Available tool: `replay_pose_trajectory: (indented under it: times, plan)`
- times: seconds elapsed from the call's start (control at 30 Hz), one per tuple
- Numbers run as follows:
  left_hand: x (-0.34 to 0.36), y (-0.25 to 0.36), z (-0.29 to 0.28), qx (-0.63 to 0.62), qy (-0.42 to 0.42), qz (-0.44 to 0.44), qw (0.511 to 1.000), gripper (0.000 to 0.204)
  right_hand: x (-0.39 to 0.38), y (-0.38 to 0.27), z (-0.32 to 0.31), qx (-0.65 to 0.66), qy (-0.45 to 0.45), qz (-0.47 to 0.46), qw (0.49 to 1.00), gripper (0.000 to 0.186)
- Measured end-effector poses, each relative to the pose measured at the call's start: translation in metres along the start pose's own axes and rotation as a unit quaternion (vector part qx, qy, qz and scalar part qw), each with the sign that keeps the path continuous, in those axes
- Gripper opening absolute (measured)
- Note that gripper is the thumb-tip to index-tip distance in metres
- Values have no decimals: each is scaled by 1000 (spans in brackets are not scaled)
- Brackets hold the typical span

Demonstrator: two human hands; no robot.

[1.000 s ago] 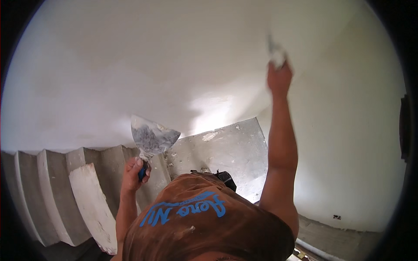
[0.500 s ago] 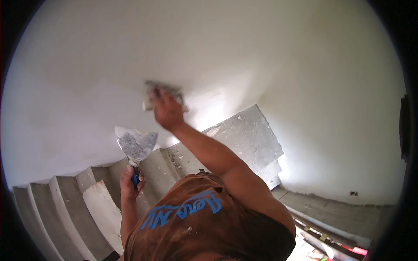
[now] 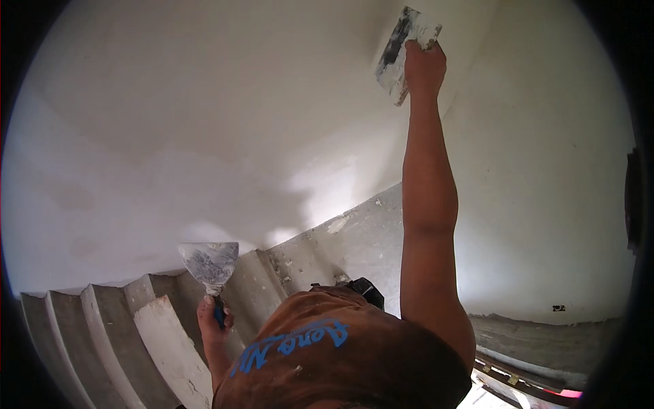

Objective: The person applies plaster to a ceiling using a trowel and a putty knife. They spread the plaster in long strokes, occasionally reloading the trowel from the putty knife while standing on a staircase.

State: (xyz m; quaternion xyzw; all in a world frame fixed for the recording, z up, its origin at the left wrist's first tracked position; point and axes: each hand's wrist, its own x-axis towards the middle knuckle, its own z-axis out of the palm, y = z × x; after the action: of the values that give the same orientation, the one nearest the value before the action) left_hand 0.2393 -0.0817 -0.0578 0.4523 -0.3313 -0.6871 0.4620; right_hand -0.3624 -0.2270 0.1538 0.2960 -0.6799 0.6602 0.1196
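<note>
Up at one o'clock, our right hand (image 3: 424,68) grips the trowel (image 3: 403,51); left hand (image 3: 212,319) clasps the putty knife (image 3: 210,266); we should press flat, evenly.

Plaster-smeared trowel (image 3: 403,51) flat against white wall; wide putty knife (image 3: 210,264) upright, blade up.

Soft daylight, bright glare patch on the wall (image 3: 320,184); fisheye bends edges, perhaps slightly blurred

Grey concrete stairs (image 3: 102,327) wind down on the left, white plastered wall (image 3: 204,136) all around, brown shirt (image 3: 340,361) up close.
</note>
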Motion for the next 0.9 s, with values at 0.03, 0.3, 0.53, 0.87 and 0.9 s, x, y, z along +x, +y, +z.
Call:
replay_pose_trajectory:
  times: [0.03,0.3,0.53,0.87,0.9]
  plan:
    - [0,-5,4,3,18,-1,1000,32,4,4,12,1,-2,-4,1000,33]
    - [-11,5,15,23,4,7,1000,34,-92,-51,39,-69,-45,-112,990,41]
    - [16,22,30,27,-67,42,996,41,-263,-8,50,-74,-246,-388,885,55]
    - [29,4,0,20,-57,-7,998,32,-51,-71,-2,-156,-51,-538,827,55]
    - [31,2,1,18,-55,-9,998,32,-45,-58,10,-185,-66,-537,821,56]
